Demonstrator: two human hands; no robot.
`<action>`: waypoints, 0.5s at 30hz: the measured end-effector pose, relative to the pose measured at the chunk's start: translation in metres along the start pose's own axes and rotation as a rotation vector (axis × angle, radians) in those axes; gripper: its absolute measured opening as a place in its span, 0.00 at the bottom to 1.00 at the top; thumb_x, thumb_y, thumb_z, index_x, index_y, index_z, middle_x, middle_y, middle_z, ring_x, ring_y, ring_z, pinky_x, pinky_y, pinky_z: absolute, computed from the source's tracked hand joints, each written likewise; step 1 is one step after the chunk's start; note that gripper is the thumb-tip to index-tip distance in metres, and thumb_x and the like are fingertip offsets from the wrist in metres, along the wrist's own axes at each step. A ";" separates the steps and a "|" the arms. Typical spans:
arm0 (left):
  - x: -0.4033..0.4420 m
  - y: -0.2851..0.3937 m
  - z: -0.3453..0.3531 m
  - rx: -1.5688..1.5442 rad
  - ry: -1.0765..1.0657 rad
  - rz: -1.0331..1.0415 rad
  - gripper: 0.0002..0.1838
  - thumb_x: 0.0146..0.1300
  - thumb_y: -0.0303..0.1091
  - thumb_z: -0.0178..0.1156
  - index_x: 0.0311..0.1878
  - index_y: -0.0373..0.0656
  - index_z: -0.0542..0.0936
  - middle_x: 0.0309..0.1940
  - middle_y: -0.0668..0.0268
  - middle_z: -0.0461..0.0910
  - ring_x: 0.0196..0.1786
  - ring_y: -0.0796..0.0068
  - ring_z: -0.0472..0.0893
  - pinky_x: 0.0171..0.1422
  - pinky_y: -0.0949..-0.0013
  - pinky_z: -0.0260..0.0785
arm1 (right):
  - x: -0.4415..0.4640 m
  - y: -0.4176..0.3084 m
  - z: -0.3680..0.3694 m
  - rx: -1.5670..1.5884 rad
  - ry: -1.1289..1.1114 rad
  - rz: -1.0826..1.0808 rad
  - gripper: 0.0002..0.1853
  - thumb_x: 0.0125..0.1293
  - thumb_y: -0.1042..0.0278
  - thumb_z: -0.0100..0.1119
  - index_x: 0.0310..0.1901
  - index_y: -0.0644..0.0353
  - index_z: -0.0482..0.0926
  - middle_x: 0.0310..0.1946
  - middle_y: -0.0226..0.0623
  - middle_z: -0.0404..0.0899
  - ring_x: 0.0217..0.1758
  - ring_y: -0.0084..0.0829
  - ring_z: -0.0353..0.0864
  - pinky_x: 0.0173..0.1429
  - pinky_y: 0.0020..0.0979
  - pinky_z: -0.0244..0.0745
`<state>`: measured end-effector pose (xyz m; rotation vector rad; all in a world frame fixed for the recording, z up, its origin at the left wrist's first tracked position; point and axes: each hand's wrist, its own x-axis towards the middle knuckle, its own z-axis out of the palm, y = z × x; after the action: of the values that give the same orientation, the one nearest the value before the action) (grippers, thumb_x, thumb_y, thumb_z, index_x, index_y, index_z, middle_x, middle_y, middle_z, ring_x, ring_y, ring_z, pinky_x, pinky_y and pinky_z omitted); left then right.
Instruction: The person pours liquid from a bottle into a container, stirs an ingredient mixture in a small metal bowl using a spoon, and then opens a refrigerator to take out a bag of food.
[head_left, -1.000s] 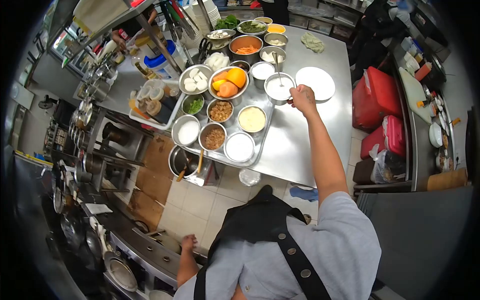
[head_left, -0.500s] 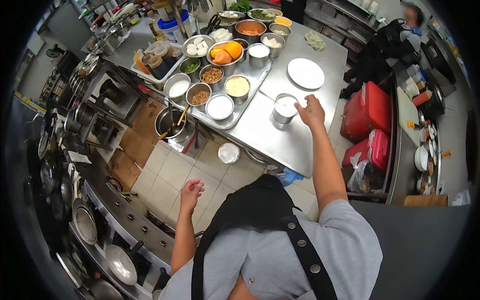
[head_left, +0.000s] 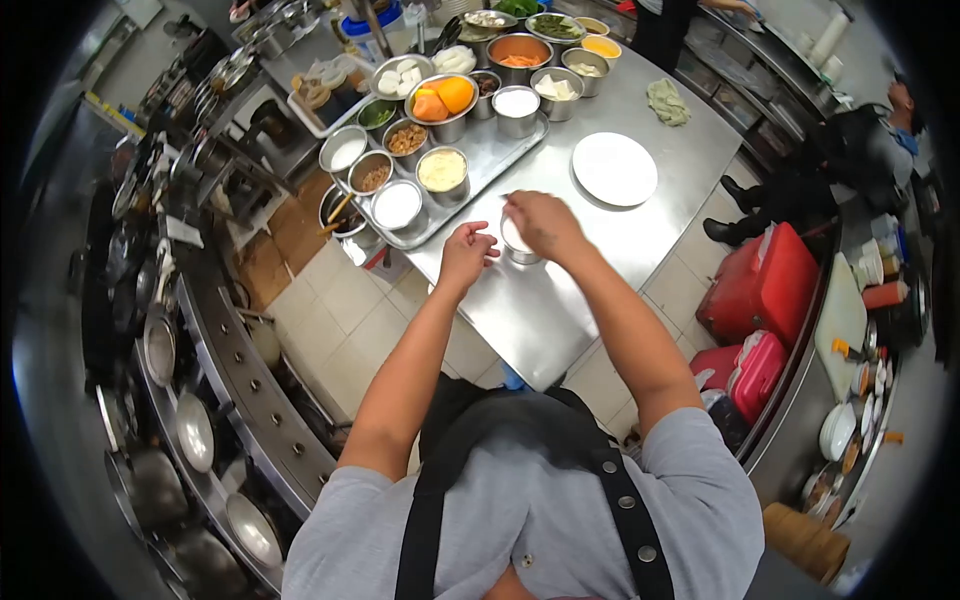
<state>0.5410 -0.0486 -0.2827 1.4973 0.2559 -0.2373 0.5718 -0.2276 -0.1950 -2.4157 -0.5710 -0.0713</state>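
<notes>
Head view: left hand (head_left: pixel 468 255) has just come up to metal cup (head_left: pixel 521 255), at its 9 o'clock, fingers parted, nothing held; both hands now at cup. Right hand (head_left: pixel 543 226) bent over cup, can't tell grasp. Cup on worktop (head_left: pixel 541 322), white plate (head_left: pixel 615 170) at 2 o'clock.

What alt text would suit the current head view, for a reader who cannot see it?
A person's right hand is over a small metal cup on a metal table; the left hand, seemingly empty, is close beside it. Beyond are a white plate and a tray of ingredient bowls.
</notes>
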 end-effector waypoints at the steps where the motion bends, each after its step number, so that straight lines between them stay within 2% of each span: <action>1: -0.003 0.006 0.009 0.015 0.025 -0.019 0.22 0.68 0.30 0.60 0.64 0.34 0.71 0.42 0.62 0.83 0.37 0.74 0.84 0.39 0.71 0.77 | -0.001 0.008 -0.014 -0.007 -0.094 0.095 0.15 0.72 0.59 0.53 0.43 0.63 0.82 0.39 0.53 0.84 0.46 0.54 0.83 0.51 0.48 0.76; 2: -0.004 0.013 0.018 0.027 0.050 -0.033 0.22 0.68 0.31 0.61 0.63 0.34 0.72 0.41 0.62 0.83 0.37 0.75 0.84 0.39 0.71 0.77 | -0.008 0.019 -0.025 0.124 -0.111 0.122 0.17 0.74 0.57 0.52 0.44 0.64 0.82 0.37 0.54 0.84 0.43 0.54 0.83 0.49 0.46 0.76; 4: 0.001 0.019 0.030 0.061 0.121 -0.033 0.18 0.67 0.30 0.62 0.57 0.34 0.75 0.35 0.64 0.82 0.32 0.76 0.83 0.34 0.72 0.77 | -0.024 0.038 -0.034 0.305 -0.120 0.203 0.13 0.75 0.62 0.57 0.45 0.66 0.83 0.34 0.42 0.86 0.34 0.33 0.85 0.42 0.33 0.78; 6: 0.003 0.021 0.034 0.104 0.153 -0.054 0.15 0.67 0.30 0.62 0.54 0.34 0.77 0.32 0.65 0.81 0.29 0.77 0.83 0.32 0.72 0.77 | -0.041 0.048 -0.039 0.381 -0.082 0.166 0.14 0.75 0.63 0.57 0.47 0.66 0.83 0.34 0.39 0.86 0.35 0.28 0.84 0.43 0.31 0.78; 7: 0.004 0.019 0.035 0.090 0.173 -0.021 0.11 0.66 0.29 0.63 0.49 0.35 0.78 0.29 0.66 0.80 0.25 0.77 0.81 0.28 0.72 0.76 | -0.048 0.049 -0.040 0.419 -0.052 0.152 0.14 0.76 0.63 0.57 0.48 0.67 0.83 0.34 0.38 0.86 0.36 0.25 0.84 0.44 0.29 0.78; 10: 0.006 0.021 0.028 0.129 0.140 -0.040 0.12 0.65 0.29 0.64 0.48 0.35 0.78 0.28 0.66 0.81 0.22 0.78 0.81 0.27 0.73 0.73 | -0.066 0.043 -0.046 0.458 0.054 0.098 0.13 0.74 0.65 0.56 0.49 0.65 0.84 0.37 0.50 0.87 0.40 0.39 0.87 0.47 0.35 0.79; 13: 0.010 0.025 0.020 0.112 0.094 -0.095 0.10 0.65 0.31 0.65 0.44 0.36 0.78 0.27 0.67 0.79 0.23 0.78 0.80 0.25 0.74 0.75 | -0.069 0.039 -0.043 0.427 0.077 0.079 0.11 0.74 0.68 0.56 0.48 0.65 0.84 0.40 0.49 0.86 0.41 0.42 0.87 0.48 0.35 0.79; 15: 0.011 0.027 0.021 0.356 0.106 0.024 0.09 0.64 0.31 0.65 0.42 0.36 0.78 0.27 0.66 0.79 0.22 0.77 0.80 0.24 0.73 0.74 | -0.070 0.037 -0.042 0.399 0.093 0.044 0.11 0.74 0.69 0.56 0.48 0.66 0.84 0.41 0.49 0.86 0.42 0.44 0.87 0.49 0.35 0.79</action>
<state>0.5603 -0.0679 -0.2588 1.8677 0.2905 -0.1908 0.5277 -0.3052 -0.1966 -2.0245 -0.4413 -0.0456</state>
